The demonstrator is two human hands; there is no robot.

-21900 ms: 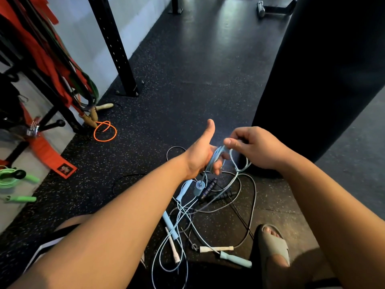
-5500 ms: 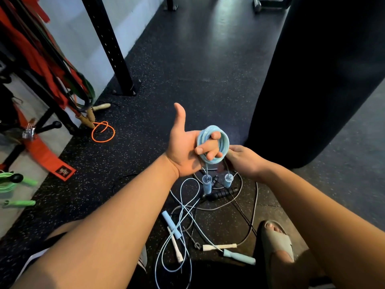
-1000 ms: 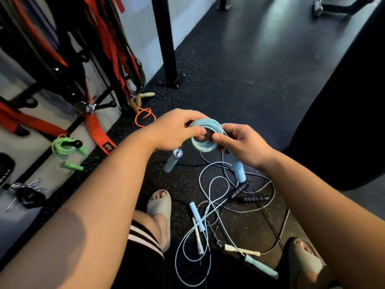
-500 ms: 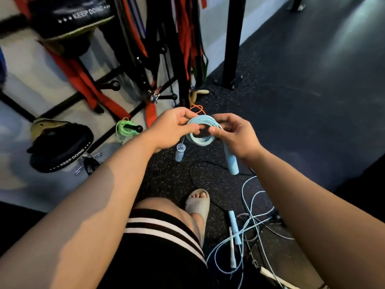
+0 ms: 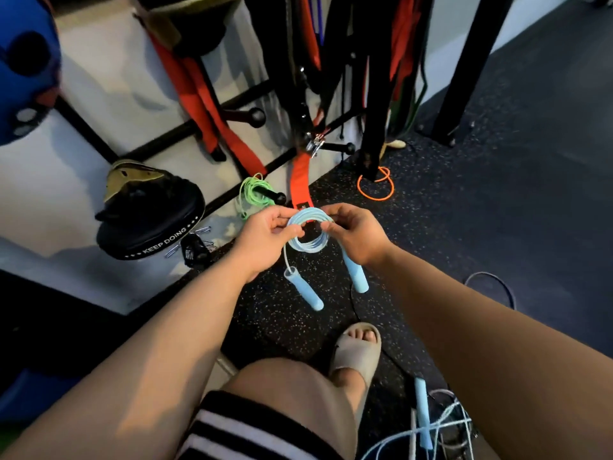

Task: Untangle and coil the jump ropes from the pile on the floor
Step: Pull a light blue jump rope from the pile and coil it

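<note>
View has swung from the pile (image 5: 444,423) to the wall rack (image 5: 159,142); the blue coil (image 5: 306,232) is held in the air before it, left grip (image 5: 265,234) and right grip (image 5: 355,234) each pinching a side, handles (image 5: 303,288) dangling; this rope seems done, ready to hang by the green rope (image 5: 253,194).

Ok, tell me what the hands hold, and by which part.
The coiled blue jump rope: left hand pinches the coil's left edge, right hand its right; handles dangle.

The rope pile (image 5: 423,416) runs off the bottom edge; the blurred blue object (image 5: 23,71) is cropped
</note>
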